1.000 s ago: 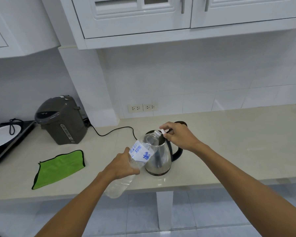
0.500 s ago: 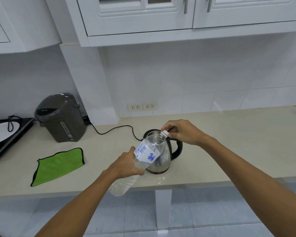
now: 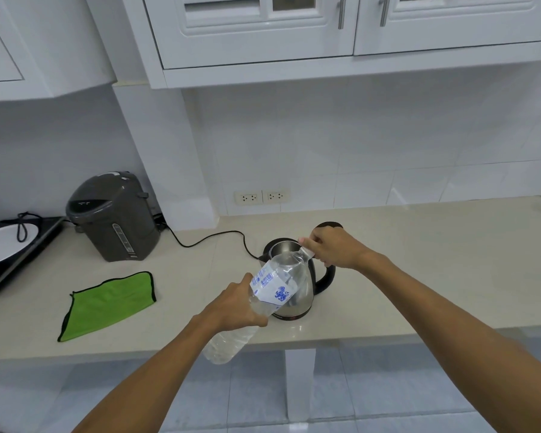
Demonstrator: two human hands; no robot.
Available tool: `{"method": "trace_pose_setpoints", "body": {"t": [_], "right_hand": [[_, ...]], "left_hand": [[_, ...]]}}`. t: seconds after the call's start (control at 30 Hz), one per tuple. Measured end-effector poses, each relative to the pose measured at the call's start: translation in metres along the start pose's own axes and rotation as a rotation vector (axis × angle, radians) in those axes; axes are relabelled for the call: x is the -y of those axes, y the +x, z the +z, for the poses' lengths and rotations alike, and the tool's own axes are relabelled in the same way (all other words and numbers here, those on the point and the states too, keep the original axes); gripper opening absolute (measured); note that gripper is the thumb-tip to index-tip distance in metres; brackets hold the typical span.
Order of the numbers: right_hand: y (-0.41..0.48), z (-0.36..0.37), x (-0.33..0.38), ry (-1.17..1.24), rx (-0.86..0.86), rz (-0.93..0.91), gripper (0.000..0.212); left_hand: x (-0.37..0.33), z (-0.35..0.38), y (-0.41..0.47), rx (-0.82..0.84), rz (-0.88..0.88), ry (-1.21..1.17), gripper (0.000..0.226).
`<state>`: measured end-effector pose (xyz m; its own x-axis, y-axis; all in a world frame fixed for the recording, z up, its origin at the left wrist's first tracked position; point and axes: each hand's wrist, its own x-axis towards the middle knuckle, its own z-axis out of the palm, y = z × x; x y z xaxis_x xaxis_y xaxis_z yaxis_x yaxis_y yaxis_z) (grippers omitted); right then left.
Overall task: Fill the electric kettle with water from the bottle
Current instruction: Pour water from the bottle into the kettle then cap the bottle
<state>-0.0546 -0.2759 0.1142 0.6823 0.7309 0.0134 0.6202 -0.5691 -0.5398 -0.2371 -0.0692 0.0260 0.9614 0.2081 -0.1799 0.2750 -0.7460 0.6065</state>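
Note:
A steel electric kettle (image 3: 306,292) with a black handle stands on the pale counter (image 3: 419,276), its lid tipped open behind my right hand. My left hand (image 3: 235,307) grips the middle of a clear plastic water bottle (image 3: 272,285) with a white and blue label. The bottle is tilted, neck up and to the right, in front of the kettle's mouth. My right hand (image 3: 334,248) pinches the bottle's white cap (image 3: 306,250) just above the kettle's rim. Water lies in the bottle's low end.
A grey hot-water dispenser (image 3: 113,217) stands at the back left, its black cord (image 3: 206,242) trailing toward the kettle. A green cloth (image 3: 107,304) lies flat to the left. A dark cooktop with a white plate (image 3: 0,248) is at the far left. White cabinets (image 3: 294,32) hang overhead.
The bottle's neck has risen and shifted right over the kettle's mouth, with my right hand staying on the cap. The kettle has not moved.

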Motion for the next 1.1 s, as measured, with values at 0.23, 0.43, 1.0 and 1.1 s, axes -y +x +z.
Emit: {"method": "trace_pose_setpoints", "body": {"t": [0.23,0.43,1.0,1.1], "right_hand": [[-0.001,-0.02,-0.001,0.144,0.111,-0.137,0.025],[0.0,-0.025,-0.005,0.159,0.161,-0.119,0.023],[-0.017,-0.003,-0.011,-0.443,0.16,0.105,0.016],[-0.021,-0.003,-0.023,-0.273,0.09,0.198,0.009]], "left_hand": [[0.003,-0.002,-0.001,-0.023,-0.015,-0.053,0.071],[0.003,0.0,-0.003,-0.02,-0.007,-0.034,0.072],[-0.018,0.027,0.002,-0.008,0.012,-0.005,0.072],[-0.026,0.04,0.006,0.001,0.018,0.002,0.077]]}}
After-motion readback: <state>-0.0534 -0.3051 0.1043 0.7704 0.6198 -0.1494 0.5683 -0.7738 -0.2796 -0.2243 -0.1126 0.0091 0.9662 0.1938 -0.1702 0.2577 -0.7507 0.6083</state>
